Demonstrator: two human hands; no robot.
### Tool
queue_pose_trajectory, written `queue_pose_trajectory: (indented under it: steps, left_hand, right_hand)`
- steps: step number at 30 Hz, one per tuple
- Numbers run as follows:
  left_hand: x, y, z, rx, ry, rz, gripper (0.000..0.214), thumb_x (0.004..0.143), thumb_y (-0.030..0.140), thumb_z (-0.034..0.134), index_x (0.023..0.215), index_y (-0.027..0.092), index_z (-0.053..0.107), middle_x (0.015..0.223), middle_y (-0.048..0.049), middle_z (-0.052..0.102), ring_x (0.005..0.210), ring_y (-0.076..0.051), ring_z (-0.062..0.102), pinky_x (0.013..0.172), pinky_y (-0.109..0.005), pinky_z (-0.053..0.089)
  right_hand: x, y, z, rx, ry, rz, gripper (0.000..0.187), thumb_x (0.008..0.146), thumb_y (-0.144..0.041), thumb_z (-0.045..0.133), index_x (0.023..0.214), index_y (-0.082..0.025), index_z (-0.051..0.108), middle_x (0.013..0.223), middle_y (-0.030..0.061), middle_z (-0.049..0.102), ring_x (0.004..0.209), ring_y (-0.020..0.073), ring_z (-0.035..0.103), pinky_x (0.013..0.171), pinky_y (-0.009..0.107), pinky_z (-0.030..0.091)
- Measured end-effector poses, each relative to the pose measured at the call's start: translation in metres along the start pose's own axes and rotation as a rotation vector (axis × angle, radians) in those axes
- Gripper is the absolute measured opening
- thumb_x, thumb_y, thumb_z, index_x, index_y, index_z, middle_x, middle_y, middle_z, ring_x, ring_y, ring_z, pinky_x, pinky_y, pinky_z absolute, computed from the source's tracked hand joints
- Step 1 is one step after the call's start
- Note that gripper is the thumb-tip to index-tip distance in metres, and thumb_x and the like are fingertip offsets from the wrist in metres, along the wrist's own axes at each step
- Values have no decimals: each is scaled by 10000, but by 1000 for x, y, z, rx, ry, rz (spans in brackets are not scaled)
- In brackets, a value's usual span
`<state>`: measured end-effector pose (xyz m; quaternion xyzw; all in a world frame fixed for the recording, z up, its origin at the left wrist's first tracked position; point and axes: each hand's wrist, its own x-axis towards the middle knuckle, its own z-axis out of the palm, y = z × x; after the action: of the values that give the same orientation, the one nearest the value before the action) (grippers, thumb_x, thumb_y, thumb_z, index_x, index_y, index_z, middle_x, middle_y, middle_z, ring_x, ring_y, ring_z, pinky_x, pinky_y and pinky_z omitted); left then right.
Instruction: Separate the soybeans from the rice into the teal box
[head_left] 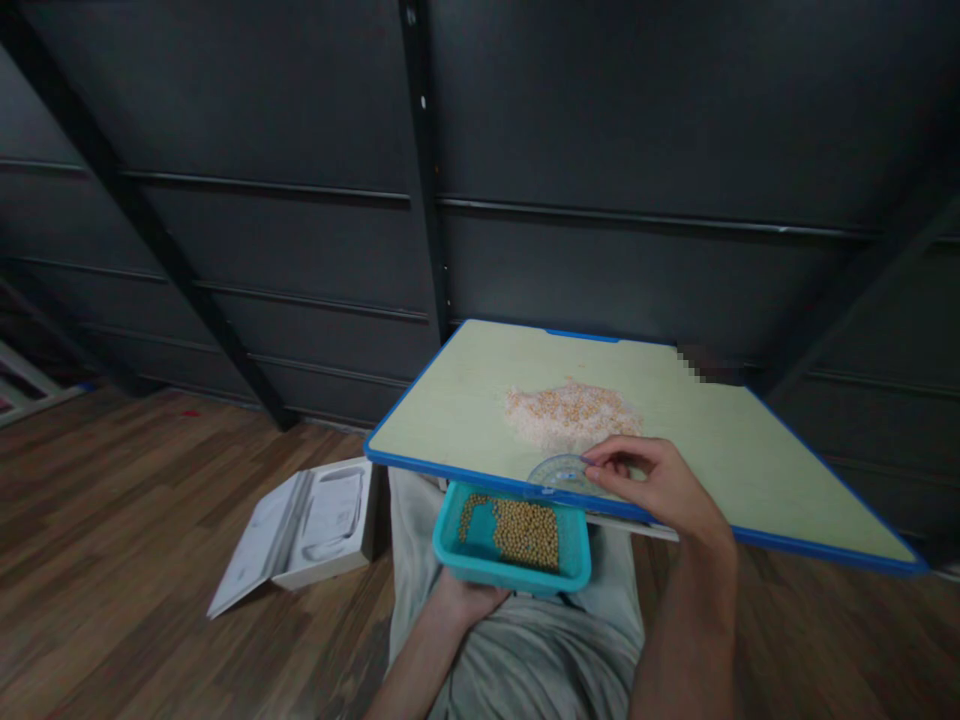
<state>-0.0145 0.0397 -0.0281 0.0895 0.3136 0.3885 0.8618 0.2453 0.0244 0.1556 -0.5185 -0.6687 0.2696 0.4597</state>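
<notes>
While the right hand [589, 467] pinches a clear half-round plate [556, 470], the grain pile [571, 412] lies just beyond

Where the pile sits: on the pale surface [442, 410], near its blue front rim [420, 465], ahead of the right hand and to its left. Composition: white grains, with yellow ones mostly over the far part. Long axis: left to right, roughly along the rim.

Plate: see-through, at the front rim, between pile and basket; long axis likewise left to right, curved side toward the pile. Whether it touches the grains cannot be told.

Right hand: thumb and fingertips closed on the plate's right end; the nearer of the two to the pile.

Left hand [472, 598]: under the near side of the teal basket [495, 573]; fingers hidden, so its grip cannot be told.

Basket: over the lap [555, 650], just below the front rim, left of the right hand. Contents: round tan beans [525, 532], mostly toward its right side.
</notes>
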Motion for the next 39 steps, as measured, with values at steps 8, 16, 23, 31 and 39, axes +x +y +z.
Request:
queue_pose_trajectory:
  steps: [8,16,23,31,39]
  left_hand:
    - [-2,0,-1,21,-40,-10,556,669,572,936,1066,197,834,1133,-135,900,1409,-428,697,1275,-544,505]
    - [-4,2,3,10,-49,0,585,647,606,954,1060,209,832,1024,-114,909,1402,-419,701,1290,-548,483]
    - [1,0,-4,-3,-62,6,494,749,548,887,1089,191,848,1086,-102,912,1291,-395,773,1296,-537,474]
    - [-2,0,-1,-6,-31,5,553,765,555,880,1165,176,836,1052,-107,911,1298,-392,769,1268,-514,510]
    - [-2,1,3,3,-35,-7,502,718,539,904,1072,189,838,1110,-141,904,1343,-416,738,1232,-553,537]
  right_hand:
    - [10,8,2,-8,118,24,184,853,-410,827,910,-239,866,860,60,839,740,229,721,667,358,561]
    - [16,19,3,-72,321,17,300,879,-508,803,930,-215,840,935,109,858,797,279,774,711,396,598]
    - [17,27,0,-51,421,14,336,868,-551,831,923,-220,822,920,113,851,841,308,789,784,440,616]
    - [17,30,-4,-2,553,41,330,842,-531,862,926,-215,814,937,109,846,820,284,766,745,408,606]
    - [18,28,-4,11,556,73,316,808,-513,864,893,-212,821,872,100,833,752,263,740,676,379,587]
